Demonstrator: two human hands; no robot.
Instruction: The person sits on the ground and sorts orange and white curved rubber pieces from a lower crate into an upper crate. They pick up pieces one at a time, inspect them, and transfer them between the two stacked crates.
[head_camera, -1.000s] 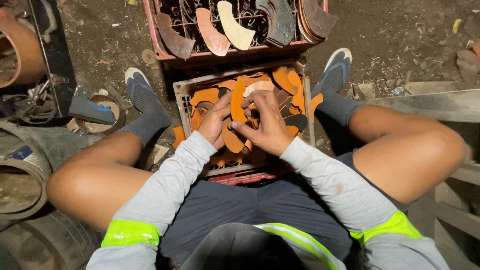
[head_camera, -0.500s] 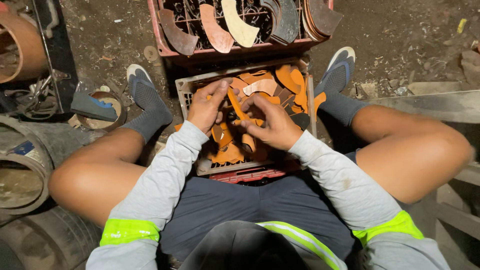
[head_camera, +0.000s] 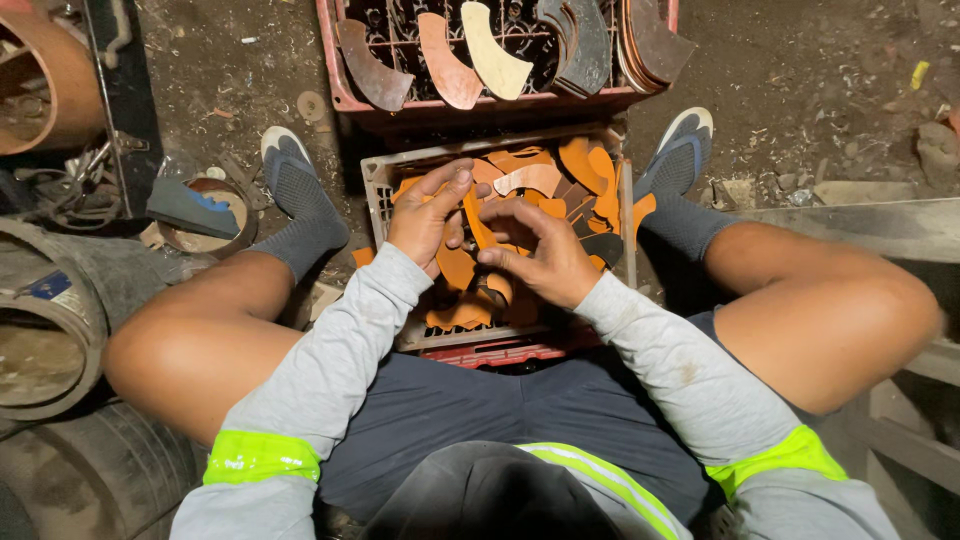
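Observation:
I sit with my legs spread around a pale plastic crate (head_camera: 383, 190) full of several orange curved flat pieces (head_camera: 585, 165). My left hand (head_camera: 425, 215) and my right hand (head_camera: 540, 255) meet over the crate's middle and both grip one orange curved piece (head_camera: 478, 225) held on edge between them. The fingers of both hands curl around it. A pale beige curved piece (head_camera: 530, 180) lies just beyond my fingertips on the pile.
A red crate (head_camera: 345, 95) beyond holds upright brown, beige and dark curved pieces (head_camera: 490, 55). A red crate edge (head_camera: 500, 352) shows under the pale one. Rusty rings and a metal drum (head_camera: 40, 340) stand at the left, a concrete ledge (head_camera: 870, 225) at the right. Dirt floor with scraps.
Both hands turned the orange piece from lying flat under my palms to standing on edge between them, and my left hand shifted slightly toward me.

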